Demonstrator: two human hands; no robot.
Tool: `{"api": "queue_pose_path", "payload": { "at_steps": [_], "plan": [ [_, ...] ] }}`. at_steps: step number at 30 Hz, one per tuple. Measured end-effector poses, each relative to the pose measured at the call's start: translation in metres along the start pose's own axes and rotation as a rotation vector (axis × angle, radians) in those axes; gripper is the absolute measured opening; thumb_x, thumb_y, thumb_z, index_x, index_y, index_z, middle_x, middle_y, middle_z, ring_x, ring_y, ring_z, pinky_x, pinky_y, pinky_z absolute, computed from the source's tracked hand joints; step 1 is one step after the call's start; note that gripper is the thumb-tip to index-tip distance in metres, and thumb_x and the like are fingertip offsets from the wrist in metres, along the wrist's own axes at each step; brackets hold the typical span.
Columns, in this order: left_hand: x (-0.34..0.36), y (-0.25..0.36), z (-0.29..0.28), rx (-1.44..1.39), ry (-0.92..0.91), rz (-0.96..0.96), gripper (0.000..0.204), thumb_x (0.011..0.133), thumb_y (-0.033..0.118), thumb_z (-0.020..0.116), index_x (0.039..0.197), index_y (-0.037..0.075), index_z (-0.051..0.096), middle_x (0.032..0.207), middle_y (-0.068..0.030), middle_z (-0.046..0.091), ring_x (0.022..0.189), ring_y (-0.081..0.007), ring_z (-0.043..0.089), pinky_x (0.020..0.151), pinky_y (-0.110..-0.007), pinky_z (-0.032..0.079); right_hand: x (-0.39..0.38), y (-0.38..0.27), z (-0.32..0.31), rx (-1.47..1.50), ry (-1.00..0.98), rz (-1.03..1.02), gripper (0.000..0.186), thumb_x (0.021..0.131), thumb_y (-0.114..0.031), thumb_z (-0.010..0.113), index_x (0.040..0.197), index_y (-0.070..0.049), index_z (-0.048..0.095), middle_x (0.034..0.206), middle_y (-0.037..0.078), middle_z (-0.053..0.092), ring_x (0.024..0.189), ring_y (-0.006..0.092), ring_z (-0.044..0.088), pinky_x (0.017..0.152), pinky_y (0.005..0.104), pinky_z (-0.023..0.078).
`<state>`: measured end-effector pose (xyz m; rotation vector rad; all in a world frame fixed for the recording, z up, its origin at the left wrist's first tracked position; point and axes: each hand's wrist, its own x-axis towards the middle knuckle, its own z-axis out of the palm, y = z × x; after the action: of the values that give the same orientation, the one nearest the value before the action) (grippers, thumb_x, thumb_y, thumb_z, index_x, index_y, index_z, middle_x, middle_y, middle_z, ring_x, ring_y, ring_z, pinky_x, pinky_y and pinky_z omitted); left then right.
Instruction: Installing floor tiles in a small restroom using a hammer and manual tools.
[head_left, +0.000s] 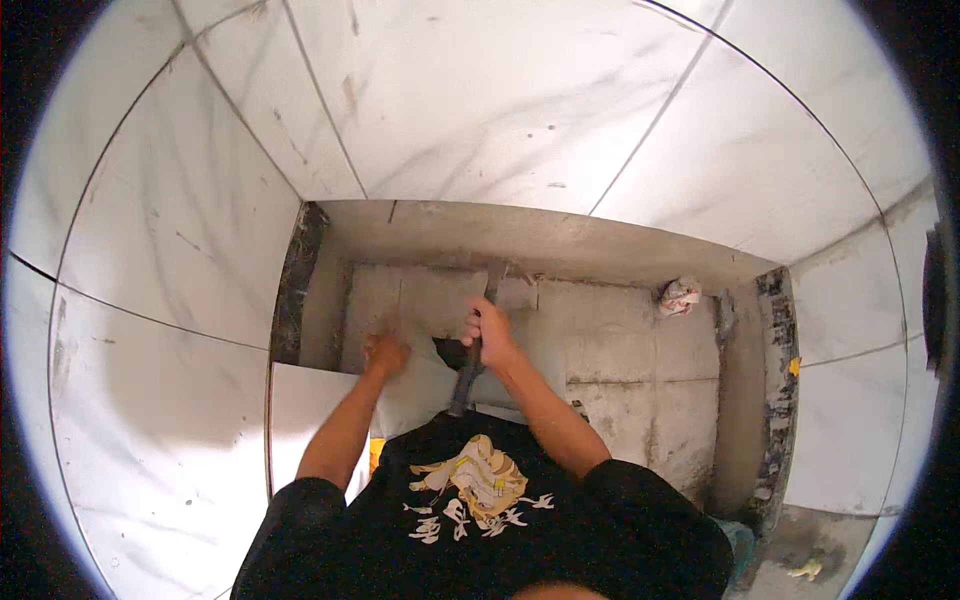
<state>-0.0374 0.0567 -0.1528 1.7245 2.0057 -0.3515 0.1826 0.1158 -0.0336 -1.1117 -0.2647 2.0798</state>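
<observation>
My right hand (490, 335) is closed round a long dark bar-shaped hand tool (467, 385). The tool slants from the far wall of the recess back toward my shirt; its exact kind does not show. To the left, my left hand (386, 354) is low over the recessed floor, its fingers curled and partly hidden. Whether anything is in that hand I cannot make out. Between the hands lies a dark patch or piece (450, 352) on the pale grey tiled floor (610, 340).
A crumpled white-and-red wrapper (680, 296) lies in the recess's far right corner. White marbled tiles (480, 110) line the surrounding walls. A white panel (310, 400) stands near my left forearm, with a yellow object (376, 455) beside it. Rough dark edges (778, 380) bound the recess.
</observation>
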Motion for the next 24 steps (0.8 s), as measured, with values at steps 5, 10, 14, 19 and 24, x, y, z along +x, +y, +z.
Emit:
{"api": "queue_pose_path", "payload": {
  "at_steps": [5, 10, 14, 19, 24],
  "plan": [
    [-0.025, 0.011, 0.021, -0.591, 0.068, -0.511, 0.088, 0.078, 0.055, 0.054, 0.145, 0.016, 0.012, 0.144, -0.0214, 0.022, 0.13, -0.0395, 0.028, 0.101, -0.051, 0.03, 0.004, 0.017, 0.057, -0.454, 0.104, -0.27, 0.018, 0.079, -0.019, 0.058, 0.068, -0.008, 0.049, 0.05, 0.0, 0.038, 0.04, 0.0137, 0.038, 0.041, 0.0323, 0.036],
    [-0.001, 0.006, 0.002, -0.624, -0.043, -0.552, 0.104, 0.068, 0.057, 0.064, 0.145, 0.016, 0.007, 0.143, -0.0264, 0.017, 0.128, -0.046, 0.025, 0.098, -0.058, 0.029, 0.043, 0.015, 0.067, -1.318, 0.06, -1.04, 0.028, 0.08, -0.026, 0.061, 0.08, 0.002, 0.056, 0.054, 0.008, 0.049, 0.046, 0.0196, 0.05, 0.046, 0.0379, 0.042],
    [0.001, -0.013, 0.017, -0.679, 0.027, -0.462, 0.11, 0.062, 0.058, 0.067, 0.145, 0.015, 0.009, 0.142, -0.0298, 0.01, 0.124, -0.0534, 0.023, 0.092, -0.066, 0.027, 0.071, 0.001, 0.079, -1.747, 0.164, -1.18, 0.033, 0.079, -0.029, 0.063, 0.086, 0.003, 0.058, 0.062, 0.017, 0.057, 0.054, 0.0305, 0.058, 0.052, 0.0403, 0.045],
    [-0.013, -0.015, -0.002, -0.902, -0.062, -0.429, 0.104, 0.065, 0.057, 0.067, 0.143, 0.012, 0.014, 0.142, -0.0219, 0.021, 0.127, -0.0439, 0.025, 0.098, -0.057, 0.028, 0.053, -0.009, 0.092, -1.591, 0.08, -1.059, 0.035, 0.078, -0.027, 0.063, 0.094, 0.003, 0.059, 0.069, 0.024, 0.06, 0.064, 0.0419, 0.058, 0.059, 0.0419, 0.046],
    [-0.032, -0.013, -0.048, -0.641, -0.034, -0.564, 0.103, 0.067, 0.056, 0.066, 0.143, 0.009, 0.015, 0.143, -0.0152, 0.029, 0.129, -0.0353, 0.031, 0.106, -0.046, 0.028, 0.037, -0.019, 0.116, -1.701, -0.009, -1.0, 0.035, 0.078, -0.026, 0.062, 0.096, 0.004, 0.058, 0.074, 0.023, 0.06, 0.07, 0.0371, 0.06, 0.064, 0.0433, 0.046]
  ]
}}
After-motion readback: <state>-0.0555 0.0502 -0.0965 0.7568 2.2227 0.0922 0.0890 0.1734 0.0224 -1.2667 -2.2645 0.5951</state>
